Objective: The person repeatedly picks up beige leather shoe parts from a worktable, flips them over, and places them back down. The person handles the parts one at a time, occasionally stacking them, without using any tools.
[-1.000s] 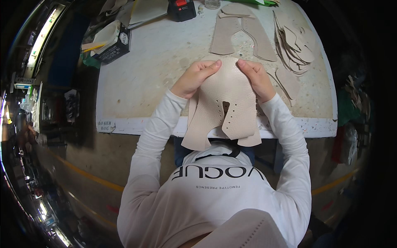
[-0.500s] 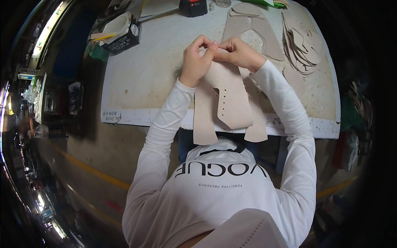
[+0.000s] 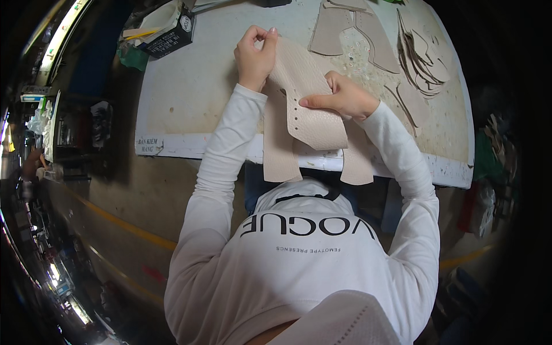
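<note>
A beige pebbled leather piece (image 3: pixel 317 127) hangs over the near edge of the table, with a row of punched holes down its left side. Its upper end is pinched between the thumb and fingers of my left hand (image 3: pixel 256 60). My right hand (image 3: pixel 349 99) grips the same piece by its right edge, thumb lying on top near the holes and fingers hidden beneath. Two strips of similar leather (image 3: pixel 279 150) show lower, one on each side; whether they are joined to the top piece is hidden.
Flat cut leather pieces (image 3: pixel 329 35) lie beyond my hands on the white table (image 3: pixel 190 86). To their right sits a stack of curved leather pieces (image 3: pixel 415 62), with a smaller one (image 3: pixel 413 98) nearer. A black box (image 3: pixel 175 41) holding a yellow pencil stands at the far left.
My hands have parted from the top of the leather. My right hand has slid down to its right edge, while my left hand has moved up and left, keeping its pinch.
</note>
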The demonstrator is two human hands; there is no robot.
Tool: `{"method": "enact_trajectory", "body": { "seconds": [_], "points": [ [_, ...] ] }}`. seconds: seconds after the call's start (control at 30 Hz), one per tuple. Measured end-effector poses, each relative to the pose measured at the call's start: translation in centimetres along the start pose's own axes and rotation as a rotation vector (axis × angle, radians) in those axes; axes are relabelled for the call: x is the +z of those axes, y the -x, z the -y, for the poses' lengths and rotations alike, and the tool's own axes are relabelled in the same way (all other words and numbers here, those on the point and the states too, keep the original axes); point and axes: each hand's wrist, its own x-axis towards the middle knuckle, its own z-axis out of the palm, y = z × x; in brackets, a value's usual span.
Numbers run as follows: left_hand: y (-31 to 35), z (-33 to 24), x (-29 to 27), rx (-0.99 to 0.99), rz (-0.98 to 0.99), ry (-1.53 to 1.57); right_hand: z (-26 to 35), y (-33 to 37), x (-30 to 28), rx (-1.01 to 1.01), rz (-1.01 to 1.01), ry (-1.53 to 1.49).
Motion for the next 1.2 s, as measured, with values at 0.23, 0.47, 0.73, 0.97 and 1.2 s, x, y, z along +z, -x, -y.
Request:
{"method": "enact_trajectory", "body": {
  "seconds": [0.23, 0.47, 0.73, 0.97, 1.2],
  "points": [
    [-0.1, 0.9, 0.3, 0.007, -0.012, -0.051, -3.0, 3.5, 1.0, -0.011, 0.043, -0.068],
    [-0.2, 1.4, 0.8, -0.043, -0.015, -0.064, -2.9, 8.2, 1.4, -0.002, 0.167, -0.227],
    [0.1, 1.9, 1.6, -0.053, 0.002, -0.053, -3.6, 11.4, 2.0, 0.007, 0.245, -0.263],
    [1.4, 1.1, 3.8, -0.322, 0.275, 0.181, -2.6, 12.5, 0.5, -0.263, 0.648, -0.409],
    [1.7, 0.2, 5.6, -0.319, 0.564, 0.000, 2.3, 12.3, -3.5, -0.400, 0.594, -0.253]
  ]
}}
